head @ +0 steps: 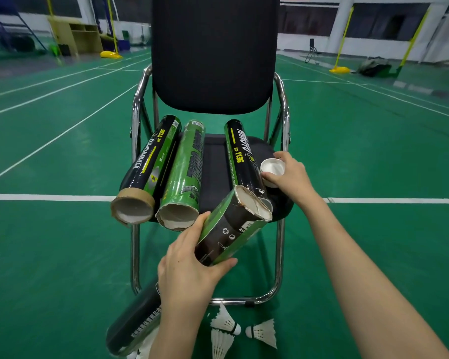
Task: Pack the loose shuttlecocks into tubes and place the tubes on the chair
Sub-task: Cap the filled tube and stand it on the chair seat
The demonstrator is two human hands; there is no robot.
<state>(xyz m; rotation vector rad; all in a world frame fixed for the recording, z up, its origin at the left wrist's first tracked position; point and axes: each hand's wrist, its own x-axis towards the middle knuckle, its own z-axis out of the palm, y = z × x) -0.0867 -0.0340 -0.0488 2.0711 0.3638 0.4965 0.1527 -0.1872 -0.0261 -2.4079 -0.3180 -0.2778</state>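
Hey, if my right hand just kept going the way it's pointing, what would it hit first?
The right hand, holding a white cap, points left toward the black tube lying on the chair. It would likely meet that tube's side first; they already look almost touching, though depth is hard to judge.

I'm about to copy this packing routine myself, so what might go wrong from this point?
The tube that the left hand grips has a torn, crushed mouth, so the white cap in the right hand may not seat. The three tubes on the chair overhang its front edge and could roll off.
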